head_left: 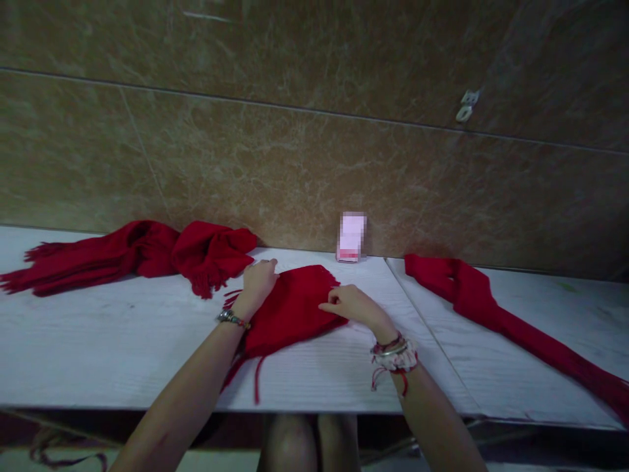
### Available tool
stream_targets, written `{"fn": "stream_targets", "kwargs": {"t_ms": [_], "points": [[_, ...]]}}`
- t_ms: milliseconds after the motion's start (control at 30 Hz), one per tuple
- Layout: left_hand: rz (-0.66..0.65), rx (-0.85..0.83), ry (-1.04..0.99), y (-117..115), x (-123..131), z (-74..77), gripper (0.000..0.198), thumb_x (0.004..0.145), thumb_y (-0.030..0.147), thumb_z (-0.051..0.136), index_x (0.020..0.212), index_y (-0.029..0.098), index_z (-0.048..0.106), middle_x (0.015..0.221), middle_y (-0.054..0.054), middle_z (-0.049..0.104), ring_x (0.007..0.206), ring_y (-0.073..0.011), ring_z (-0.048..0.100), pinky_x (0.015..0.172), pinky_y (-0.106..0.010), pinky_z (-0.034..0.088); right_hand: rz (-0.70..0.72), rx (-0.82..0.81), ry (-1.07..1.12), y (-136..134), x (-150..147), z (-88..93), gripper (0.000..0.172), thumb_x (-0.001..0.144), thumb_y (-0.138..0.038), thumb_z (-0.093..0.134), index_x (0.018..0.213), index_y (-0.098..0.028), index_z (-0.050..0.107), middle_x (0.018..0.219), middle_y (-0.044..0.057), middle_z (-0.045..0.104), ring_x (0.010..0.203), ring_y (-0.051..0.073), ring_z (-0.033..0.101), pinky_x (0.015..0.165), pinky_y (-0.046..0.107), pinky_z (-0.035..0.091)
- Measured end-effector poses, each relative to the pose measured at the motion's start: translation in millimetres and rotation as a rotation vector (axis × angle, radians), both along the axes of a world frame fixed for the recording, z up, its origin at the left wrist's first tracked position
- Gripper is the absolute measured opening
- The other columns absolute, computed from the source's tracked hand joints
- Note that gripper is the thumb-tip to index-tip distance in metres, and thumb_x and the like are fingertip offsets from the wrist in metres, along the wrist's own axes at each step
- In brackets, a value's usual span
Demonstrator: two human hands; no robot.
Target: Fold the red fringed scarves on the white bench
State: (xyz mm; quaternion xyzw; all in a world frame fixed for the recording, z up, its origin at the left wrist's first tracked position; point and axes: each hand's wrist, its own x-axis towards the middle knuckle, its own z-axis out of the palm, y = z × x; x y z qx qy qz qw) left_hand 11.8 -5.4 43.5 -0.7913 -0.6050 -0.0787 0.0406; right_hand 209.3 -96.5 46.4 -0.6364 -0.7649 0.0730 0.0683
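Note:
A folded red scarf with fringed ends lies on the white table in front of me, between my two hands. My left hand is closed at its upper left edge, the fingertips bent down and partly hidden. At the scarf's right edge, the curled fingers and thumb of my right hand close on the cloth. Loose fringe hangs from the lower left corner toward the table's front edge. Bracelets circle both wrists, with a white and red band on the right one.
Another red scarf lies bunched on the left. To the right, a long red scarf with a knot-like fold stretches toward the front edge. A blurred pink-white box stands against the brown tiled wall. A white hook is on the wall.

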Motion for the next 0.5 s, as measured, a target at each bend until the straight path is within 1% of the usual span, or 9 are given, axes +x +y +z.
{"fn": "stream_targets", "kwargs": {"t_ms": [67,100,167,200,233,267,333,400,500], "points": [[-0.052,-0.007,-0.028,-3.4,-1.9,4.2,0.043,0.084,0.037,0.043,0.123,0.017,0.046,0.115,-0.011,0.058,0.105,-0.0234,0.054,0.084,-0.03,0.042,-0.008,0.058,0.007,4.0,3.5,-0.3,0.032,0.084,-0.039,0.047,0.068,-0.019,0.066,0.067,0.004,0.066,0.064,0.015,0.059,0.061,0.025,0.041],[-0.079,-0.053,-0.035,-5.5,-2.7,6.2,0.05,0.084,0.042,0.043,0.126,0.016,0.042,0.12,-0.012,0.055,0.11,-0.0239,0.051,0.087,-0.03,0.041,-0.042,0.127,0.01,6.9,5.7,-1.7,0.031,0.084,-0.037,0.046,0.072,-0.018,0.067,0.07,0.005,0.066,0.068,0.017,0.06,0.065,0.026,0.042],[-0.115,-0.225,0.003,-10.1,-3.1,9.0,0.068,0.078,0.053,0.047,0.133,0.015,0.033,0.132,-0.015,0.042,0.12,-0.0285,0.041,0.093,-0.033,0.036,-0.085,0.289,0.042,12.6,9.0,-7.4,0.027,0.083,-0.035,0.048,0.092,-0.017,0.066,0.089,0.009,0.065,0.086,0.02,0.058,0.076,0.03,0.043],[-0.121,-0.323,0.04,-12.2,-2.4,9.3,0.078,0.074,0.057,0.049,0.136,0.016,0.028,0.138,-0.017,0.033,0.124,-0.0326,0.034,0.095,-0.037,0.034,-0.068,0.35,0.065,14.9,9.6,-11.6,0.031,0.082,-0.035,0.049,0.104,-0.016,0.061,0.102,0.011,0.061,0.098,0.021,0.054,0.082,0.031,0.042],[-0.123,-0.408,0.074,-13.9,-0.9,8.8,0.086,0.07,0.061,0.052,0.138,0.017,0.022,0.142,-0.018,0.024,0.126,-0.0369,0.026,0.096,-0.042,0.032,-0.021,0.379,0.084,16.6,9.3,-16.4,0.038,0.081,-0.035,0.051,0.115,-0.016,0.055,0.116,0.012,0.055,0.109,0.022,0.048,0.089,0.033,0.039],[-0.131,-0.466,0.095,-14.8,1.0,7.3,0.093,0.067,0.063,0.053,0.14,0.018,0.017,0.144,-0.018,0.015,0.128,-0.04,0.019,0.097,-0.046,0.029,0.038,0.37,0.094,17.5,8.1,-21.2,0.045,0.081,-0.035,0.051,0.122,-0.016,0.049,0.125,0.013,0.049,0.118,0.022,0.041,0.094,0.035,0.036],[-0.169,-0.497,0.091,-13.9,5.4,2.1,0.097,0.066,0.065,0.052,0.141,0.02,0.009,0.145,-0.017,0.003,0.129,-0.0407,0.006,0.098,-0.05,0.025,0.114,0.276,0.079,17.4,4.3,-29.6,0.049,0.083,-0.035,0.049,0.128,-0.016,0.042,0.135,0.012,0.04,0.126,0.022,0.032,0.1,0.038,0.031],[-0.236,-0.456,0.052,-9.1,8.5,-4.9,0.096,0.067,0.064,0.051,0.141,0.022,0.008,0.146,-0.015,-0.005,0.131,-0.0366,-0.002,0.099,-0.052,0.022,0.101,0.172,0.033,15.3,0.5,-33.0,0.047,0.086,-0.035,0.044,0.129,-0.015,0.042,0.136,0.012,0.039,0.126,0.023,0.031,0.101,0.041,0.029],[-0.359,-0.342,-0.029,1.2,8.9,-14.9,0.081,0.072,0.059,0.05,0.139,0.025,0.017,0.146,-0.01,-0.007,0.133,-0.0295,-0.004,0.102,-0.049,0.018,0.019,0.121,-0.049,11.0,-1.3,-27.1,0.045,0.086,-0.036,0.044,0.124,-0.012,0.047,0.132,0.014,0.044,0.122,0.025,0.037,0.1,0.042,0.03]]}}
